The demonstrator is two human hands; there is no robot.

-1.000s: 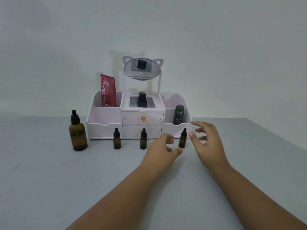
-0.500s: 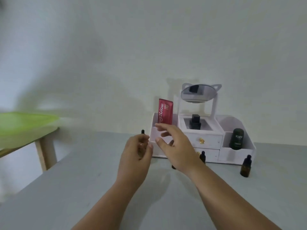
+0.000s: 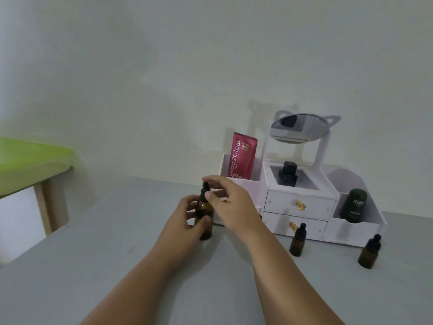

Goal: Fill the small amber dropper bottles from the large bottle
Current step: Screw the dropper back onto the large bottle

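The left hand (image 3: 187,214) now grips the large amber glass bottle (image 3: 206,221), standing on the grey table (image 3: 117,266) at nine o'clock of the white organiser (image 3: 302,205). The right hand's (image 3: 234,205) fingers (image 3: 209,195), spread half a second ago, now pinch its black dropper cap (image 3: 205,190).

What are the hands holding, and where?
The left hand grips the big brown bottle around its body; the right hand pinches its black dropper cap.

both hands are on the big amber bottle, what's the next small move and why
Probably twist the dropper cap off: the left hand grips the large bottle upright on the table, the right hand pinches its black cap, and the cap looks seated.
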